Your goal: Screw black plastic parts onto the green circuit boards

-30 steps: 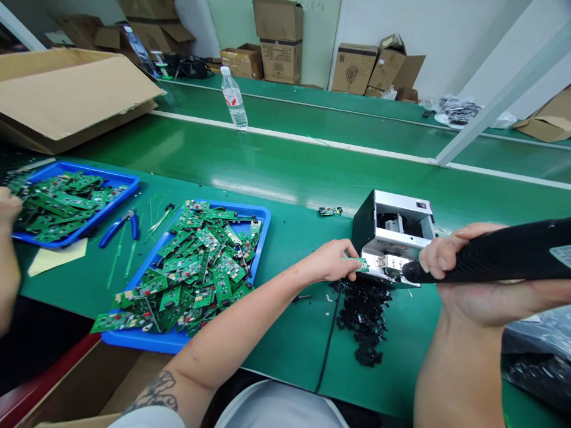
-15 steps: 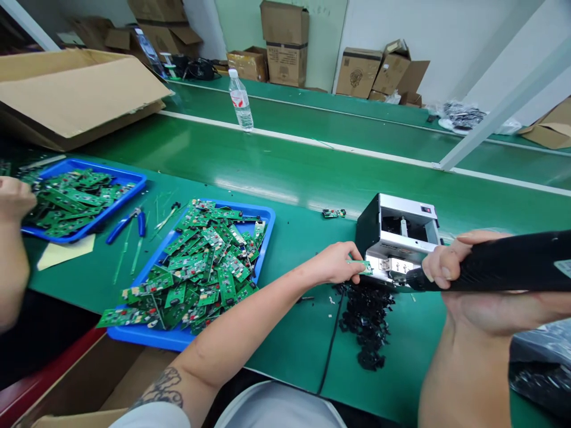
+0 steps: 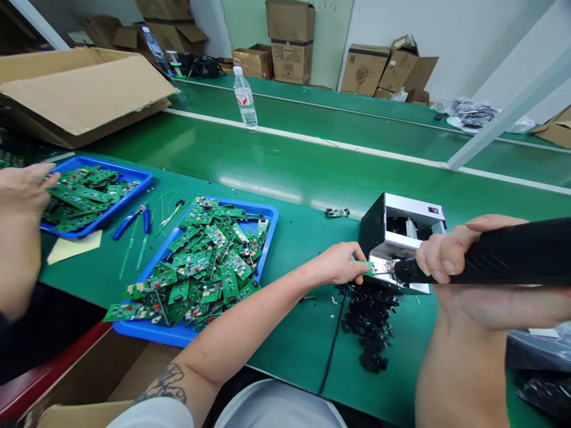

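Note:
Pinched between the thumb and fingers of my left hand (image 3: 342,263) is a small green circuit board (image 3: 366,268), held at the front of a black and silver screw feeder (image 3: 395,245). My right hand (image 3: 451,252) is wrapped round a black electric screwdriver (image 3: 517,252) lying level, its tip pointing left. The bit is close to the board's right end; whether they touch I cannot tell. A heap of small black parts (image 3: 368,327) lies below the feeder. To the left, a blue tray (image 3: 270,238) is piled with green circuit boards (image 3: 214,261).
A co-worker's hand (image 3: 27,187) is over a second blue tray (image 3: 147,178) of boards. Blue-handled cutters (image 3: 129,223) lie between the trays. One loose board (image 3: 338,213) sits left of the feeder. A black cable (image 3: 332,351) crosses the table. A water bottle (image 3: 245,101) stands behind.
The screwdriver has moved left, bringing its tip to the circuit board in my left hand. The co-worker's hand has shifted right over its tray, fingers now extended. The view has shifted slightly.

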{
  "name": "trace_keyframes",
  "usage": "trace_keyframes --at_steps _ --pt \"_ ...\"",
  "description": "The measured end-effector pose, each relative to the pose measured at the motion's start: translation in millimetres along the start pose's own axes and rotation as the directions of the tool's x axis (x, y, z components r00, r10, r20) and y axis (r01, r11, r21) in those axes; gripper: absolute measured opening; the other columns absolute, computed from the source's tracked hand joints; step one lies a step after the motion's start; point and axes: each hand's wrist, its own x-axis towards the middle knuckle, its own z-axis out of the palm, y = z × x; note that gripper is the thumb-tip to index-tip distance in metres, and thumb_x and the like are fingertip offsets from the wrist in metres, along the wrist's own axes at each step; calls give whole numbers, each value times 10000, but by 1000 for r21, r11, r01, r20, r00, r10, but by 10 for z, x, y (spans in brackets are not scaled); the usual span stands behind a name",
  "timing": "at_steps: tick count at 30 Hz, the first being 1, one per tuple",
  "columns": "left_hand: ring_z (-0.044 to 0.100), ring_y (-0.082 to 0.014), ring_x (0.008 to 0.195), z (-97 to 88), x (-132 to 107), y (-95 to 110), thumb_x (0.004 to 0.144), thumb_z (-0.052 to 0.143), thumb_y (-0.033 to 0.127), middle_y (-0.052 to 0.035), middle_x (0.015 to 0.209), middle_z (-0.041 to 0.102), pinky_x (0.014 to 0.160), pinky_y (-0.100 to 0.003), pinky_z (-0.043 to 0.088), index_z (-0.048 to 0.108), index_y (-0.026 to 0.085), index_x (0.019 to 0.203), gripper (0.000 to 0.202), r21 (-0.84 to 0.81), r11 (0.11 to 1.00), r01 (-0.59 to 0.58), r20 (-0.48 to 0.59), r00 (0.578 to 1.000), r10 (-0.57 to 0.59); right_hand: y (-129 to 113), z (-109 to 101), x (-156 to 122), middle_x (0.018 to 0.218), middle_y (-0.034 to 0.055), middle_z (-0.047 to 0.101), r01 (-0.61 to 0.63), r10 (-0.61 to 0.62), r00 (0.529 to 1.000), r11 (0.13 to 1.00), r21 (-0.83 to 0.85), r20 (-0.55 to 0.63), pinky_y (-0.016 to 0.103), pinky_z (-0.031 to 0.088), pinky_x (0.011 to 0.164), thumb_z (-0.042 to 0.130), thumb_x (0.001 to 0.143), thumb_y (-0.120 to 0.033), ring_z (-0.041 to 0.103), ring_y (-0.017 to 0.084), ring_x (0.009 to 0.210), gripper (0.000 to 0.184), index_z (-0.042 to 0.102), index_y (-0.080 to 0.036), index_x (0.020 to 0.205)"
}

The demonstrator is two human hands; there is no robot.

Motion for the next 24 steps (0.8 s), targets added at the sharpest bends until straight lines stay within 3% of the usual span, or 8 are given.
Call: trace_keyframes --at_steps 3,7,13,20,24 --pt "560 -107 580 0 -1 0 814 577 398 -11 715 706 528 -209 365 546 182 899 234 -6 1000 -6 -2 1000 6 57 13 30 409 24 475 53 -53 993 999 -1 104 313 293 288 90 488 -1014 377 162 252 1087 740 -205 809" --pt "565 -110 595 4 6 -9 813 574 398 -14 722 711 543 -211 374 552 180 905 238 -1 1000 -11 -4 1000 11 54 17 38 406 21 479 23 -21 982 1000 -9 188 300 299 290 140 497 -1020 393 159 264 1065 732 -191 805" --pt "571 -108 603 1 4 9 809 567 382 -12 725 710 555 -209 387 548 179 894 222 16 1000 -3 -3 1000 3 -82 208 -57 512 21 573 -19 35 942 999 -50 333 299 362 378 494 605 -899 484 159 362 780 729 -214 895" --pt "566 -108 584 0 7 5 795 580 370 -7 700 699 527 -202 375 551 180 898 218 -10 1000 2 -14 1000 -2 -107 315 -110 498 4 557 -46 62 916 998 -51 397 292 344 371 544 592 -887 464 137 358 732 728 -208 796" --pt "558 -105 574 13 6 1 795 583 373 -11 704 698 517 -199 372 558 175 905 228 -20 1000 0 -12 1000 0 -163 388 -123 496 -7 549 -73 100 940 993 -93 328 309 358 387 557 556 -898 478 148 375 727 721 -226 780"
